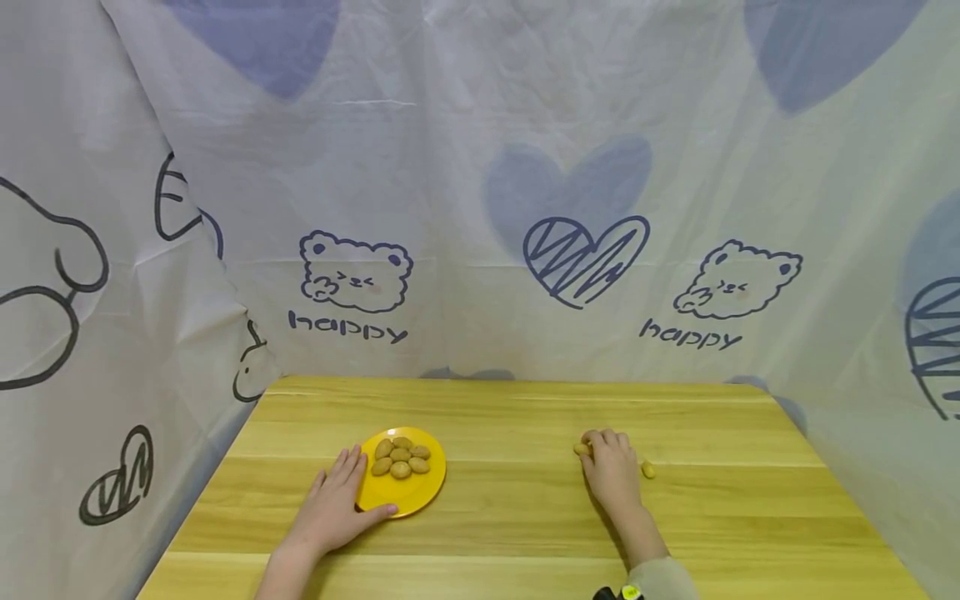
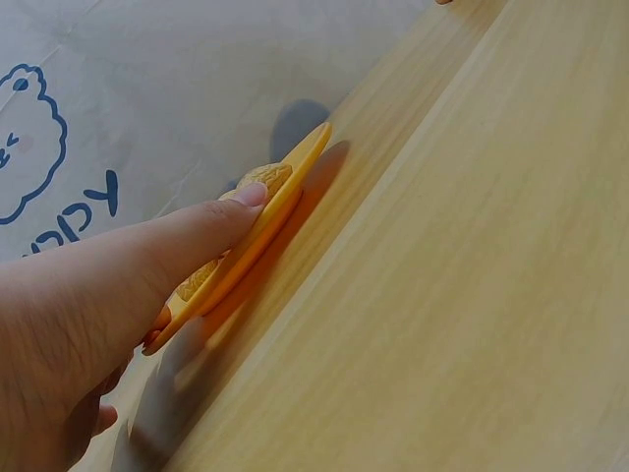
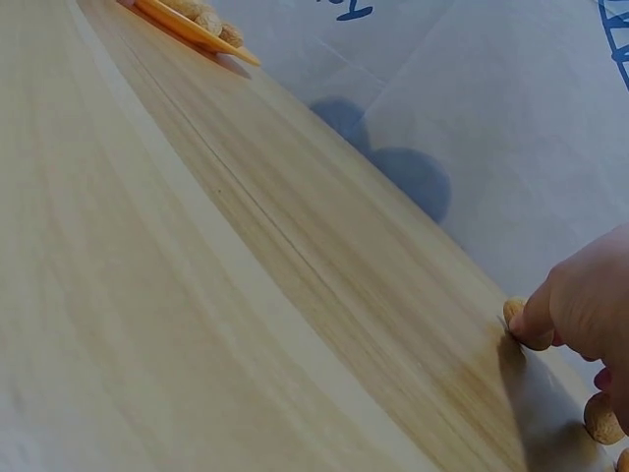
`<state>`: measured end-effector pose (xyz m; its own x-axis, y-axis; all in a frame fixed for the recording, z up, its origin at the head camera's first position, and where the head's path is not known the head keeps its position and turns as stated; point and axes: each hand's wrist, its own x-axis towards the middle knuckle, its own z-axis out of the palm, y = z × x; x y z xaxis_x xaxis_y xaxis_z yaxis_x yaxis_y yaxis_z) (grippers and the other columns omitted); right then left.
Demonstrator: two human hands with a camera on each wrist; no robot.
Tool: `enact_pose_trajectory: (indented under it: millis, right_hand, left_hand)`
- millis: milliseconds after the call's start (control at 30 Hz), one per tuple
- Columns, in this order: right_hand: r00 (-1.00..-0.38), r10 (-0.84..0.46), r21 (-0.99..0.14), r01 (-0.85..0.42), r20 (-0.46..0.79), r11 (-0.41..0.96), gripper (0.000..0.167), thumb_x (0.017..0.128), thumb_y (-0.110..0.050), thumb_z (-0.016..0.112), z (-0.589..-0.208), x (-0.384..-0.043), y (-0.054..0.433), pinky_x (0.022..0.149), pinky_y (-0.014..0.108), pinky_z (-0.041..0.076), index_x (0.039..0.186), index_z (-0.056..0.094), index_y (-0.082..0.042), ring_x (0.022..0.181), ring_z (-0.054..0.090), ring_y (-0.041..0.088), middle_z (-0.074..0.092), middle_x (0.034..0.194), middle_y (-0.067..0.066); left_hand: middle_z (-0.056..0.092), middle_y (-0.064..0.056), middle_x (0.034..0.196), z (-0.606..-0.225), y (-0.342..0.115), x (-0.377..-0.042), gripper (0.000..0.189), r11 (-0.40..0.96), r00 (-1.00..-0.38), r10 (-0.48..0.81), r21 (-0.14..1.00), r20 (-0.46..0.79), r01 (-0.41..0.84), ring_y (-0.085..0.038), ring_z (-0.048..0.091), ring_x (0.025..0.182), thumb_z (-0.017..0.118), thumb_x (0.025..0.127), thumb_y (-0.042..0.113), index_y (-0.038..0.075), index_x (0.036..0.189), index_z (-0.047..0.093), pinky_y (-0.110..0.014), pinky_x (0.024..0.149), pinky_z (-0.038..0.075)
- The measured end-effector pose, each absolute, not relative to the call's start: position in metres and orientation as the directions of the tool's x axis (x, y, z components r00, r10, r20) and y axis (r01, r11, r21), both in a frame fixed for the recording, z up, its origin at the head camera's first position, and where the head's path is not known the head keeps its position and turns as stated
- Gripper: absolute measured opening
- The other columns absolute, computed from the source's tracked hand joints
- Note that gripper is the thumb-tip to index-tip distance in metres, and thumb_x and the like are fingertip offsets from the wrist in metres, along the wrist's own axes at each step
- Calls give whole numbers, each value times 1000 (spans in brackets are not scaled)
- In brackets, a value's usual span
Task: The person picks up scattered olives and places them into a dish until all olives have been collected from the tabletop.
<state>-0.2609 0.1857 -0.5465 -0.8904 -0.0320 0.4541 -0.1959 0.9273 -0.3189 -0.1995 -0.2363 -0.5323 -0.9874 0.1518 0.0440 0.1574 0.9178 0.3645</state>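
My left hand (image 1: 327, 510) lies at the near left of a round yellow plate (image 1: 414, 497), fingers fairly straight along its left side. Its thumb rests over the rim, as the left wrist view also shows. Several tan peanuts in their shells (image 1: 401, 455) sit grouped on the plate. Farther right, my right hand (image 1: 613, 472) pinches a peanut (image 3: 524, 324) between thumb and fingers, low at the wooden tabletop. Another peanut (image 1: 648, 470) lies on the wood just right of this hand. Part of the right hand is cut off in its wrist view.
The pale wooden table (image 1: 510, 517) carries the plate and the loose peanut. A white cloth (image 1: 465, 208) printed with hearts, bears and the word "happy" hangs behind the table and along both sides. A dark device (image 1: 617, 593) shows at the right sleeve.
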Motion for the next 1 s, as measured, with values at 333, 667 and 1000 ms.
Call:
enact_pose_trajectory:
  millis: [333,667,1000]
  right_hand:
    - [-890,-63,-290,-213,452,933,19,84,-13,76,-547,-259,182,68,37,44,101,66,-9,89,55,28,67,97,10]
    - [-885,-77,-316,-244,459,917,18,85,-14,75,-542,-254,173,71,37,44,100,67,-8,90,55,28,67,97,10]
    - [-858,-107,-319,-300,503,899,20,84,-17,77,-530,-250,161,77,40,46,100,68,-9,91,56,26,68,99,9]
  left_hand:
    - [19,-20,161,-534,-236,-198,108,914,-987,153,374,41,157,-40,17,150,54,81,75,-4,150,29,-65,118,14]
    - [20,-20,161,-535,-236,-197,107,910,-988,151,385,47,157,-40,17,150,56,82,73,-4,150,30,-65,118,14]
    - [18,-19,162,-536,-237,-199,109,912,-988,149,382,30,149,-39,15,150,53,81,76,-3,151,27,-65,118,13]
